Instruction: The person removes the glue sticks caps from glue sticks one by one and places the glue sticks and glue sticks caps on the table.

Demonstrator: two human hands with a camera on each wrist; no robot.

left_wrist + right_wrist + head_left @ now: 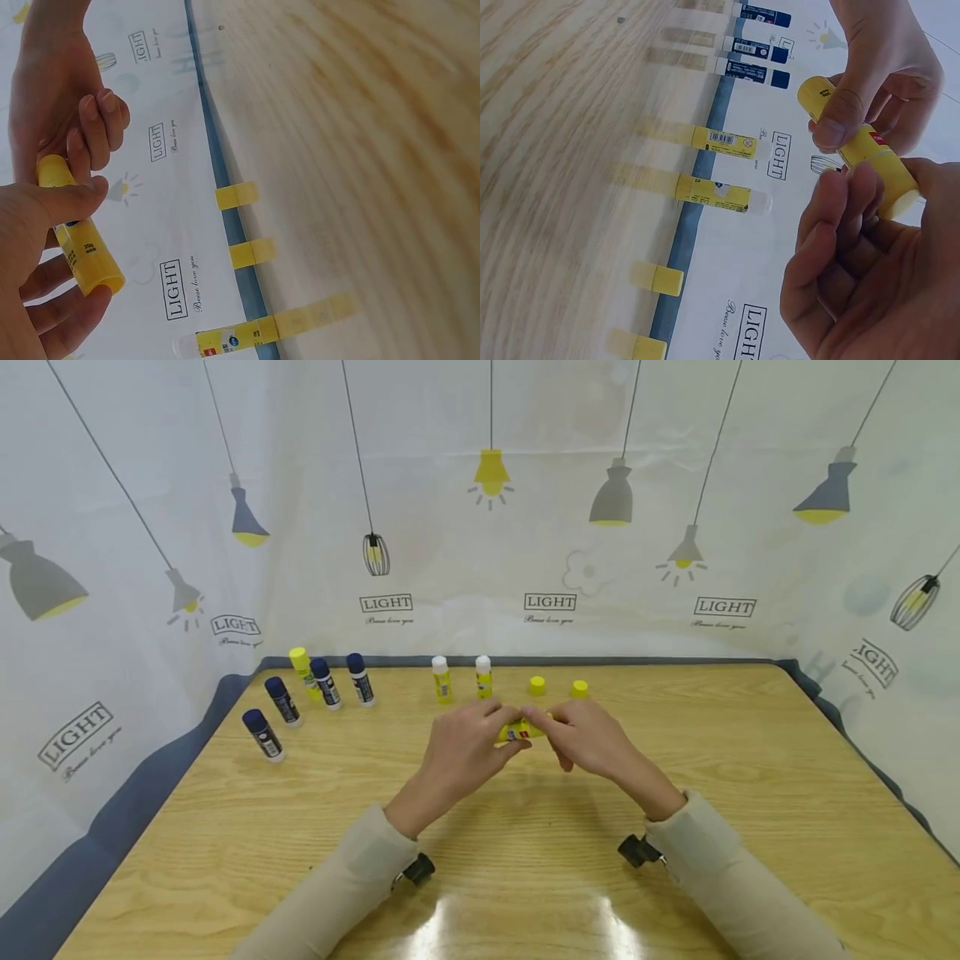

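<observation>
My left hand (467, 739) grips a yellow glue stick (519, 732) round its body, the thumb lying along the printed label in the left wrist view. The stick is yellow at both visible ends and slants between my hands. My right hand (588, 737) pinches its other end between thumb and bent forefinger, the remaining fingers curled in. Part of that end is hidden by the fingers. Beyond the hands, two small yellow caps (537, 686) stand on the table. Left of them stand two yellow glue sticks (714, 193) with white tops.
At the left of the wooden table (360, 860) stand several dark blue glue sticks (264, 737) with white bases. A yellow-capped glue stick (302, 670) is among them. A pale curtain printed with lamps (450, 527) encloses the table's back and sides.
</observation>
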